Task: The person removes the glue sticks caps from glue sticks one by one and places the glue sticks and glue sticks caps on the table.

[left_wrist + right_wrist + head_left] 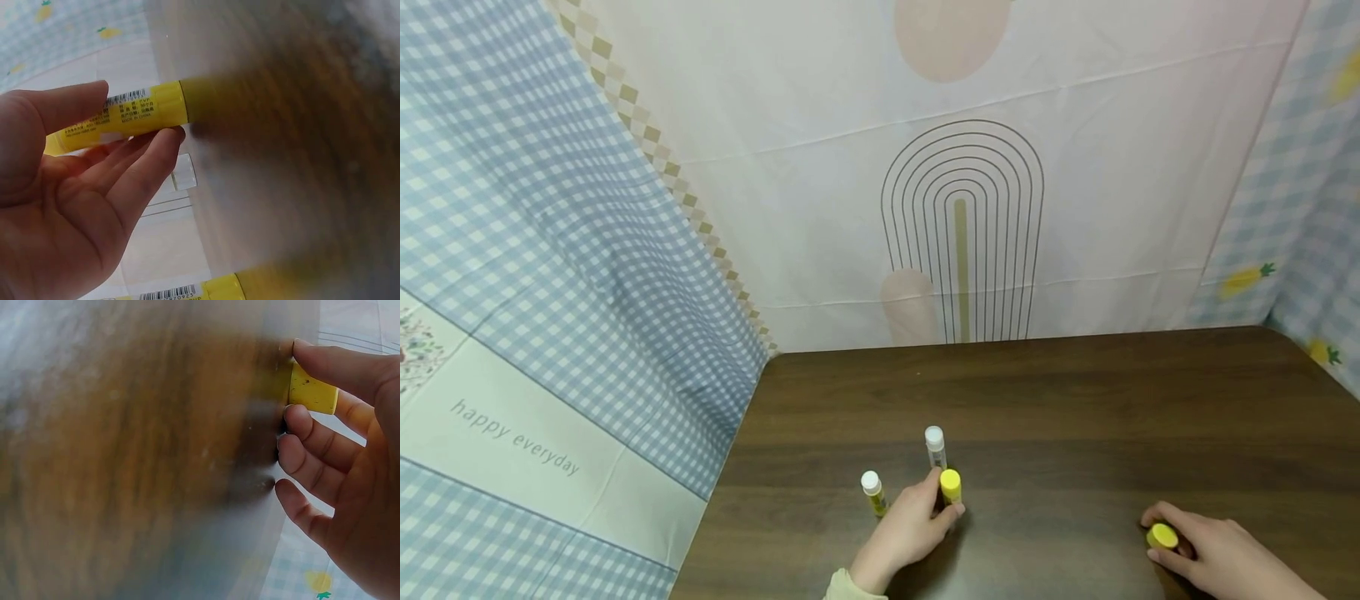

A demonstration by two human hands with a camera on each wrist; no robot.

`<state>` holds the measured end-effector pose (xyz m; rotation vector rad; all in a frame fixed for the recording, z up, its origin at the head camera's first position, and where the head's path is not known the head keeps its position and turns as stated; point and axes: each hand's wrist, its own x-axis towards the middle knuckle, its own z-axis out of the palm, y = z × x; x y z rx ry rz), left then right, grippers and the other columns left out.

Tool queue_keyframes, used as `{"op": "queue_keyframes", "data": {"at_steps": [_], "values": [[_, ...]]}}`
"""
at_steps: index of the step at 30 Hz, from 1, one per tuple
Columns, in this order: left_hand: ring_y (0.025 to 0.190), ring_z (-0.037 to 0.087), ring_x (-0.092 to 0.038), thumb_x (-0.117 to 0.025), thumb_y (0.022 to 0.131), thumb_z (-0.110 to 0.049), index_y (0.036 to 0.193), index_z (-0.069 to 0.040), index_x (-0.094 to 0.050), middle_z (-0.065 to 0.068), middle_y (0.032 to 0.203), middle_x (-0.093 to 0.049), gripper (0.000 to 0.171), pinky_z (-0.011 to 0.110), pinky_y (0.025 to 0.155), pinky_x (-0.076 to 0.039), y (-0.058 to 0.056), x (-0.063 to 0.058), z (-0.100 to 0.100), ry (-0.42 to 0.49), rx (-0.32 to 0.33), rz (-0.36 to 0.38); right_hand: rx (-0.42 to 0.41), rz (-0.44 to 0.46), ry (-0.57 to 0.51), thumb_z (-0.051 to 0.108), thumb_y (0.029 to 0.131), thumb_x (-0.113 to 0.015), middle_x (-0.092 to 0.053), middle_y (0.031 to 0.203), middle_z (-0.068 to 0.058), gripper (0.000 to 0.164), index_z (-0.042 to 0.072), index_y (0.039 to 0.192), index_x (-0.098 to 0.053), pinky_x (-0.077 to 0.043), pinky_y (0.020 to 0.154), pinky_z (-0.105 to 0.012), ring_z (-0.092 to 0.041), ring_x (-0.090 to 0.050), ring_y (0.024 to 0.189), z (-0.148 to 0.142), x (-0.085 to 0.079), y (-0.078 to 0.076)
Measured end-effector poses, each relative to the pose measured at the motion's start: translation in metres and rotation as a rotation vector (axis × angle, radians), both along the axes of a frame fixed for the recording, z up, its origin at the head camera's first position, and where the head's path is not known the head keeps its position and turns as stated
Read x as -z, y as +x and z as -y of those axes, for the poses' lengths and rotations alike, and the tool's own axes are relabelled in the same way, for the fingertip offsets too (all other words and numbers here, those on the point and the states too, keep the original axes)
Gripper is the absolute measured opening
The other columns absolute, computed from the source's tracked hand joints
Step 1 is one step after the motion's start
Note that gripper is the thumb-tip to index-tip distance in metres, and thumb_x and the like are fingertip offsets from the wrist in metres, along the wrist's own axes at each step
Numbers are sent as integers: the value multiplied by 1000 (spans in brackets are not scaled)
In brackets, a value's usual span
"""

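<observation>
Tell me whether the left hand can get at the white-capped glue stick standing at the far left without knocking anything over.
Probably yes. The white-capped glue stick stands just left of the left hand, with bare table between. But that hand grips a yellow glue stick and must release it first.

The words "happy everyday" stood in grey script on the pale band of the checked cloth (512, 433) at the left. The yellow glue stick (125, 115) bore a barcode and small print — too blurred to read.

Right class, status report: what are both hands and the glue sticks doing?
Left hand grips yellow glue stick, upright on table. Right hand pinches yellow cap. Two white-capped sticks close by.
</observation>
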<state>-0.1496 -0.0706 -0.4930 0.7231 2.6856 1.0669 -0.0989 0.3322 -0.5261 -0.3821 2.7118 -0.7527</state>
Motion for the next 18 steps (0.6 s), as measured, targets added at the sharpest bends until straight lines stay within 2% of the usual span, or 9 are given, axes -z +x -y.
{"op": "queue_keyframes", "data": {"at_steps": [3,9,14,18], "values": [[69,4,-52,-68,98,-26,104,-16,-55,-8,82,-60,18,24,62,-45,0,0,1,15,13,10,0,-2,-1,38,93,-71,-65,96,8,34,15,116,-60,-47,58,-31,3,-55,71,-1,1,-1],[86,5,-62,-68,98,-28,107,-19,-57,-7,94,-67,17,28,72,-52,1,2,3,5,13,-3,-18,-12,-17,38,94,-70,-65,95,8,35,14,117,-60,-48,58,-32,3,-55,71,-3,5,0],[75,5,-52,-68,98,-27,102,-20,-55,-11,83,-55,16,24,65,-45,1,-2,3,3,27,-59,-17,-28,-7,39,94,-70,-64,94,9,35,14,117,-60,-46,57,-30,4,-53,69,-3,5,1],[72,4,-46,-69,97,-30,104,-20,-58,-11,81,-49,16,20,62,-40,3,-13,3,10,34,-132,-16,-43,-7,39,94,-70,-63,93,10,34,15,116,-60,-43,56,-28,4,-51,67,-3,4,2]]}}
